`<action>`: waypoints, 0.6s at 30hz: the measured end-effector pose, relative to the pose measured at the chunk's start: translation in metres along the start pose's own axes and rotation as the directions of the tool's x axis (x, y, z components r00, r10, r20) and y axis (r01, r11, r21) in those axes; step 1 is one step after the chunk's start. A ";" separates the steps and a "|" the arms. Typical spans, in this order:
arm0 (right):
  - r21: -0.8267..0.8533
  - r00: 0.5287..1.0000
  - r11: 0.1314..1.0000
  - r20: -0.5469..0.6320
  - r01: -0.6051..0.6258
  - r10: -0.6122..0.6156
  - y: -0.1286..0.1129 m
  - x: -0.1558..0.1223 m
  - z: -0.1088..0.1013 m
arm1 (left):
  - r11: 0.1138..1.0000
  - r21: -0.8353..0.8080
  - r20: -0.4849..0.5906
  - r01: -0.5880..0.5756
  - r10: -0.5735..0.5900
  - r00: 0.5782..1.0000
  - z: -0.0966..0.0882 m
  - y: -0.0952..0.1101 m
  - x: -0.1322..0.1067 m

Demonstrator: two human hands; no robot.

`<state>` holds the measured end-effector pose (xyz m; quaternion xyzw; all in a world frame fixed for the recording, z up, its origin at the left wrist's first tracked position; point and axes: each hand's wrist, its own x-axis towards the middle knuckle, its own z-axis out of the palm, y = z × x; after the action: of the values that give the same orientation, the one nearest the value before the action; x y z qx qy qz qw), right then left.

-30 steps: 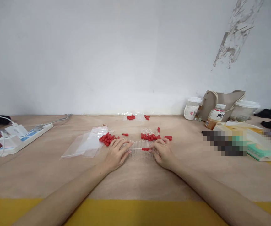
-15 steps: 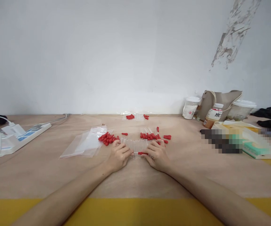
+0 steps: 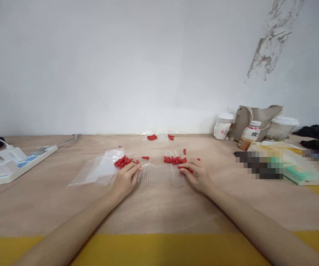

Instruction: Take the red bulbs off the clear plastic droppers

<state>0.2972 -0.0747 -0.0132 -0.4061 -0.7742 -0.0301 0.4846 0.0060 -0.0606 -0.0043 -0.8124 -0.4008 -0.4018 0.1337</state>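
Thin clear glass tubes [image 3: 160, 174] lie side by side in a row on the table between my hands. My left hand [image 3: 126, 179] is at the row's left end, its thumb and fingers pinched on the top end of a glass tube, which is mostly hidden. At the row's upper right, my right hand [image 3: 199, 177] has its fingers closed on a red rubber bulb [image 3: 182, 168]. Just beyond the row are droppers [image 3: 173, 159], glass tubes with red bulbs fitted. Loose red bulbs [image 3: 123, 161] are piled beyond my left hand, and a single bulb [image 3: 145, 157] lies apart.
Clear plastic bags [image 3: 97, 171] lie left of the bulb pile. A bag of bulbs and tubes [image 3: 163, 137] rests by the wall. A power strip [image 3: 34, 161] stands far left. Cups, a drink bottle [image 3: 249, 136], a grey bag [image 3: 264, 116] and a green-and-white box [image 3: 303, 173] are at right.
My hands have moved apart from the dropper they held together over the row. My left hand went left to the row's end; my right hand went right and away to a red bulb.
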 end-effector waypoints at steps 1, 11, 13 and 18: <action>0.060 0.999 0.997 -0.008 -0.040 0.040 0.005 0.002 0.000 | 0.999 -0.011 0.003 0.046 -0.046 0.999 0.002 -0.002 0.001; 0.074 0.793 0.804 -0.134 -0.590 0.595 0.071 0.008 -0.024 | 0.992 0.065 0.061 0.105 -0.109 0.992 0.013 -0.004 0.004; 0.035 0.794 0.804 -0.139 -0.594 0.592 0.076 0.007 -0.031 | 0.993 0.095 0.089 0.071 -0.079 0.993 0.014 -0.002 0.004; -0.012 0.836 0.837 -0.053 -0.547 0.546 0.075 0.005 -0.030 | 0.990 0.137 0.114 0.014 -0.029 0.993 0.012 0.004 0.004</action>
<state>0.3674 -0.0344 -0.0197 -0.6156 -0.6141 0.0897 0.4857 0.0172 -0.0548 -0.0087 -0.8190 -0.4431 -0.3272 0.1611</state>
